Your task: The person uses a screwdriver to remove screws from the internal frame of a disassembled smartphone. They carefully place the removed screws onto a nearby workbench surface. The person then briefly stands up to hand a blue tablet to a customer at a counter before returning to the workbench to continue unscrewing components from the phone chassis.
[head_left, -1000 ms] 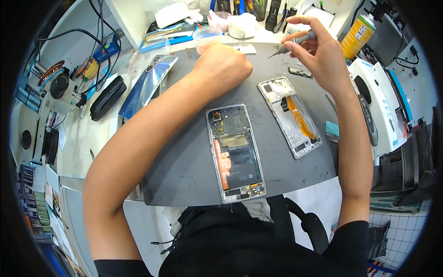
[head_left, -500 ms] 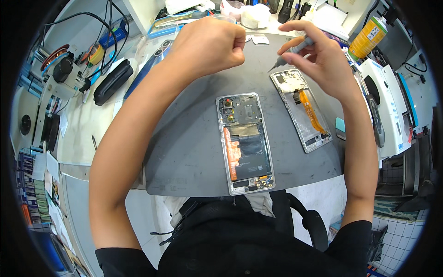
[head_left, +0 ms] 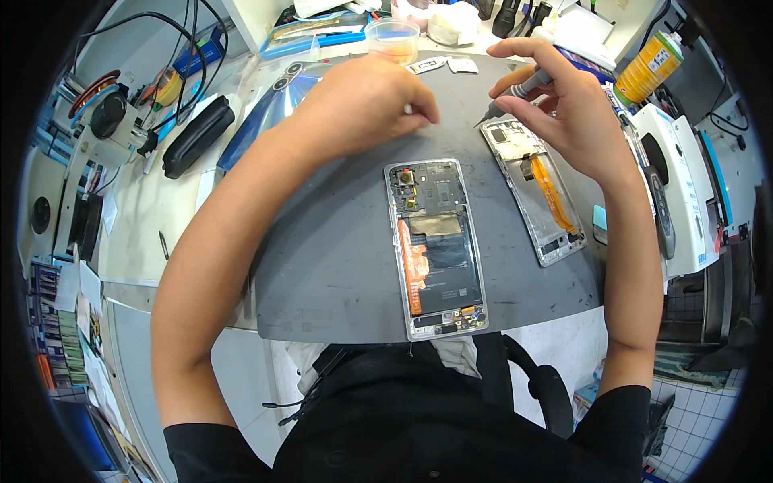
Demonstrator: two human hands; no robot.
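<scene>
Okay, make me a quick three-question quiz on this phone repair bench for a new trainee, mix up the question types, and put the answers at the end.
1. True or false: the right hand holds a grey screwdriver with its tip pointing toward the left hand.
2. Multiple choice: the opened phone in the middle of the grey mat lies
A. with its back cover off and its insides showing
B. screen up and fully closed
C. inside the clear cup
3. Fill in: the second frame, below the right hand, carries a flat cable coloured ____.

Key: 1 true; 2 A; 3 orange.
</scene>
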